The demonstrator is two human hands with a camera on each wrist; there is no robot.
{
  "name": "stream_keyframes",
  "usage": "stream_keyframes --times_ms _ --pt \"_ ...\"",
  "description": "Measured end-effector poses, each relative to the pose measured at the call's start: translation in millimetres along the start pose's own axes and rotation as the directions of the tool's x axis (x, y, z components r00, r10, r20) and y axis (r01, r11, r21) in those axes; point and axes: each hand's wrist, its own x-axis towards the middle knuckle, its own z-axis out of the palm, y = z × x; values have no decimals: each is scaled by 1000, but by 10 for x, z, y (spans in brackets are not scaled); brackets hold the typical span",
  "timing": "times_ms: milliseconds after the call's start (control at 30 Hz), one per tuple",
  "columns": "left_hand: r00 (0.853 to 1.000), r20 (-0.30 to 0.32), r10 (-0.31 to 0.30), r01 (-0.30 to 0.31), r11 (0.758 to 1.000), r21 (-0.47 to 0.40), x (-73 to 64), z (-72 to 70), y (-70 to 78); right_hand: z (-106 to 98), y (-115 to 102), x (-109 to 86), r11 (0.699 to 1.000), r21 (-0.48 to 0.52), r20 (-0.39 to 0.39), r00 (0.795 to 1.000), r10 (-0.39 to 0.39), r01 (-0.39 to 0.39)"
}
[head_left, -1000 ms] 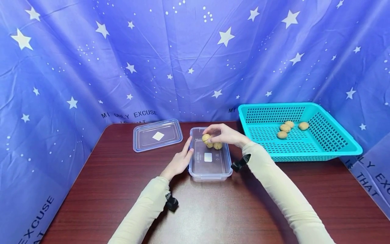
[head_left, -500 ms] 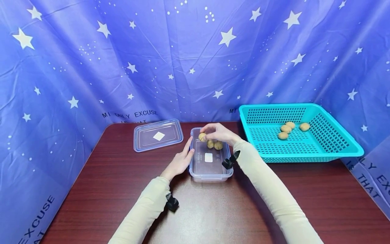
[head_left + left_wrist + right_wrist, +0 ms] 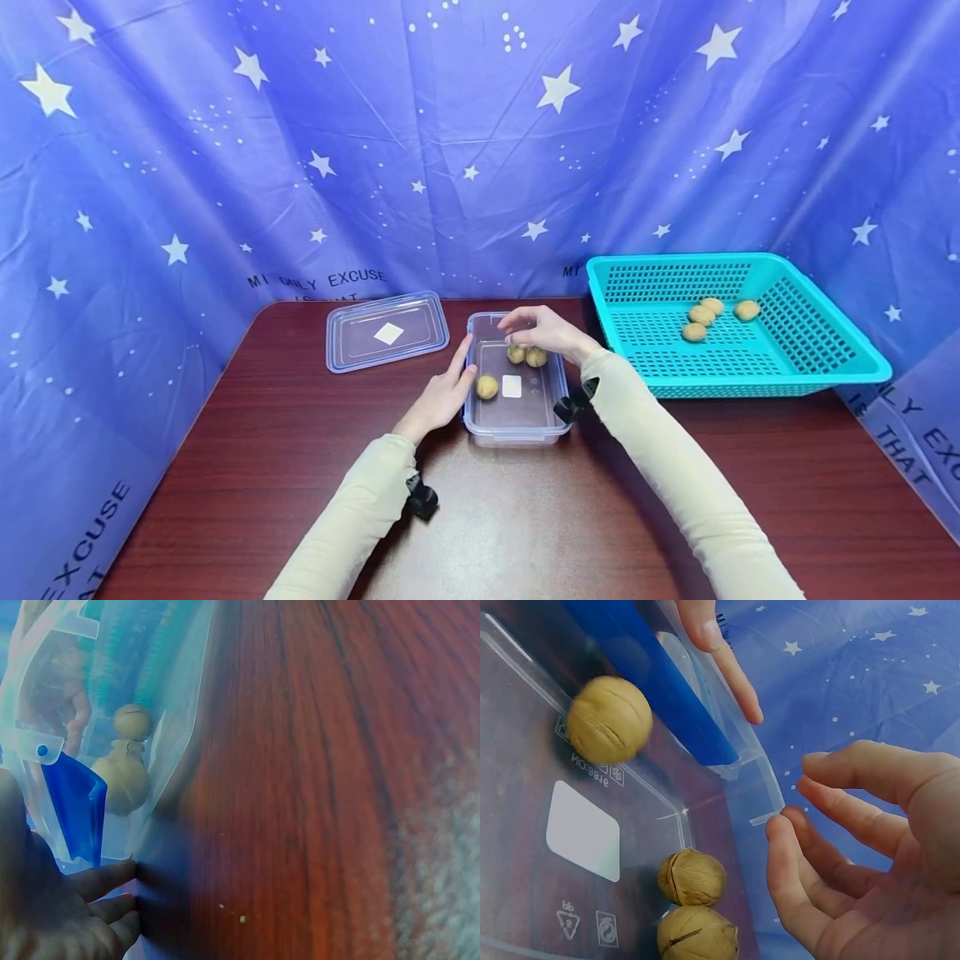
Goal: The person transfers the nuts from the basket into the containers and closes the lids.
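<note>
A clear plastic food container (image 3: 525,417) with blue side clips stands on the table, its top uncovered. Inside lie three walnuts: one walnut (image 3: 487,387) near the left wall, and a pair of walnuts (image 3: 692,877) side by side toward the far end. My left hand (image 3: 441,396) rests against the container's left side with fingers extended, as the left wrist view also shows. Above the far end of the container hovers my right hand (image 3: 551,332). Its fingers (image 3: 795,877) are loosely bent and apart from the thumb, with nothing between them.
A turquoise perforated basket (image 3: 825,350) stands at the right with several walnuts (image 3: 702,315) in it. To the container's left lies its clear lid (image 3: 420,346) with a blue-edged rim. A starry blue curtain (image 3: 420,125) hangs behind and around the table (image 3: 300,425).
The walnut that my right hand was holding has been let go and now lies near the container's left wall. My right hand shifted left, then slightly back right. The left hand has stayed put.
</note>
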Motion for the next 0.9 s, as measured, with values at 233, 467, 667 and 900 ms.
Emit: stream_keyframes --times_ms 233,467,667,900 --pt "1000 1 13 -13 1000 8 -8 -13 -11 -5 -14 -114 1000 -11 5 1000 -7 7" --pt "1000 -2 10 -10 1000 5 -5 -12 -6 -36 -35 -204 1000 27 28 1000 -4 3" --pt "1000 2 2 -2 1000 5 0 -2 -10 -115 -46 -290 998 -32 31 998 -48 49" --pt "1000 5 9 -9 1000 4 -4 0 -6 -261 -29 -433 994 -80 34 997 -73 75"
